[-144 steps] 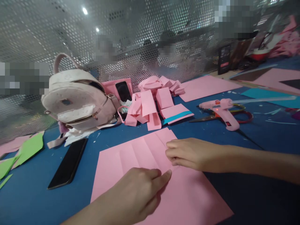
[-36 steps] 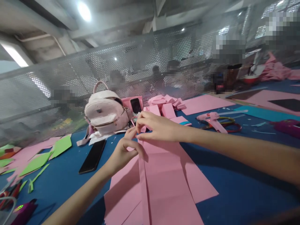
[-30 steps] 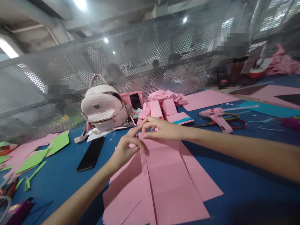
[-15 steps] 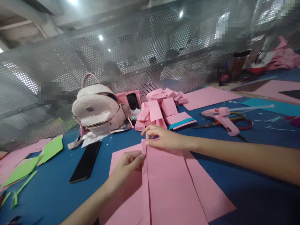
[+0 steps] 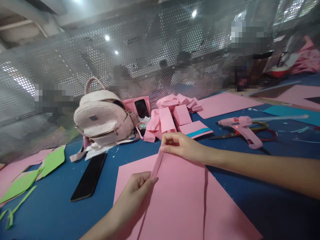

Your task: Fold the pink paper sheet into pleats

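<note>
A large creased pink paper sheet (image 5: 180,200) lies on the blue table in front of me. My right hand (image 5: 182,146) pinches the far edge of a raised fold in the sheet and holds it a little above the table. My left hand (image 5: 136,191) pinches the same fold lower down, closer to me, with the fingers closed on the paper. The fold runs as a narrow strip between the two hands.
A pale pink backpack (image 5: 102,113) and a black phone (image 5: 88,176) lie to the left. Folded pink paper pieces (image 5: 172,115) sit behind my hands. A pink glue gun (image 5: 243,128) lies over scissors at right. Green paper scraps (image 5: 30,175) lie far left. A perforated metal screen stands behind.
The fold has been gathered into a narrow strip and lifted at its far end by my right hand. My left hand slid down the fold toward me. The sheet lies flatter.
</note>
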{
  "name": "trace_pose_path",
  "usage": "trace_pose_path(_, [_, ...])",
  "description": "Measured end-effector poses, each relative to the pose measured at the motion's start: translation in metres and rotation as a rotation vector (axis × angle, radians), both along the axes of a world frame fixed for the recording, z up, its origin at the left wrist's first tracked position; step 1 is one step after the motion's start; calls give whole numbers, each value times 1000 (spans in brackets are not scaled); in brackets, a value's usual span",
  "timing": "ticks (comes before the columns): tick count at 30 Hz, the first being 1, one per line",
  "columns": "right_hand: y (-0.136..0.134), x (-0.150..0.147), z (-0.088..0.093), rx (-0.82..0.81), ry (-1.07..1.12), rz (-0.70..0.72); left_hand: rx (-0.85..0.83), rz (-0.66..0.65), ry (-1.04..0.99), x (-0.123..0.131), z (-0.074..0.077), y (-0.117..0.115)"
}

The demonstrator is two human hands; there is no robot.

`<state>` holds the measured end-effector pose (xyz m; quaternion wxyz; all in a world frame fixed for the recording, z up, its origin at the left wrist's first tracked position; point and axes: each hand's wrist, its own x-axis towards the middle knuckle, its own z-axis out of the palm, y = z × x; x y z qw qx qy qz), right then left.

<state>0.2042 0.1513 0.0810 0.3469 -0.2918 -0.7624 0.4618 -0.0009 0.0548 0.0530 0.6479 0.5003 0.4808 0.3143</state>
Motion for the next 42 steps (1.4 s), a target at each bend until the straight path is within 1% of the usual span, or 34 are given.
trace_pose_path(4, [-6, 17, 1, -138, 34, -69, -51, -92, 34, -20, 4, -9])
trace_pose_path(7, [-6, 34, -5, -162, -1, -121, 11, -148, 191, -39, 3, -15])
trace_pose_path(9, [-5, 45, -10, -209, -18, -120, 67, -165, 280, -50, 3, -18])
trace_pose_path(11, [-4, 55, -14, -291, -20, -106, 87, -162, 321, -59, 3, -21])
trace_pose_path(12, [-3, 60, -15, -306, -20, -115, 92, -161, 327, -63, 3, -23])
trace_pose_path(14, [-4, 67, -14, -268, -42, -163, 111, -154, 318, -70, 4, -25])
trace_pose_path(17, [-12, 69, -8, -126, -57, -221, 167, -176, 293, -73, 7, -28])
trace_pose_path(18, [-18, 66, -5, -42, -56, -226, 191, -189, 293, -71, 8, -29])
trace_pose_path(19, [-26, 60, -2, 78, -60, -220, 212, -195, 295, -67, 10, -30])
trace_pose_path(20, [-35, 53, 2, 233, -86, -218, 232, -197, 301, -61, 13, -31])
trace_pose_path(22, [-54, 34, 7, 622, -248, -116, 276, -183, 343, -47, 18, -34])
trace_pose_path(23, [-62, 24, 10, 738, -355, -18, 300, -180, 374, -39, 20, -35])
trace_pose_path(24, [-69, 14, 11, 807, -435, 57, 327, -180, 409, -31, 22, -36])
trace_pose_path(25, [-74, 6, 12, 815, -515, 89, 355, -184, 439, -25, 23, -36])
trace_pose_path(26, [-76, 0, 13, 789, -561, 120, 380, -185, 459, -19, 24, -37])
trace_pose_path(28, [-76, -7, 12, 650, -561, 181, 403, -177, 472, -12, 23, -37])
trace_pose_path(29, [-74, -7, 11, 611, -554, 188, 399, -170, 470, -11, 22, -36])
trace_pose_path(33, [-67, 3, 6, 499, -525, 137, 348, -180, 454, -11, 16, -33])
trace_pose_path(36, [-66, 10, 5, 436, -513, 84, 350, -209, 459, -7, 12, -28])
trace_pose_path(40, [-63, 11, 6, 370, -540, 110, 344, -318, 450, 8, 6, -13])
trace_pose_path(42, [-60, 11, 5, 317, -551, 135, 345, -362, 436, 15, 7, -4])
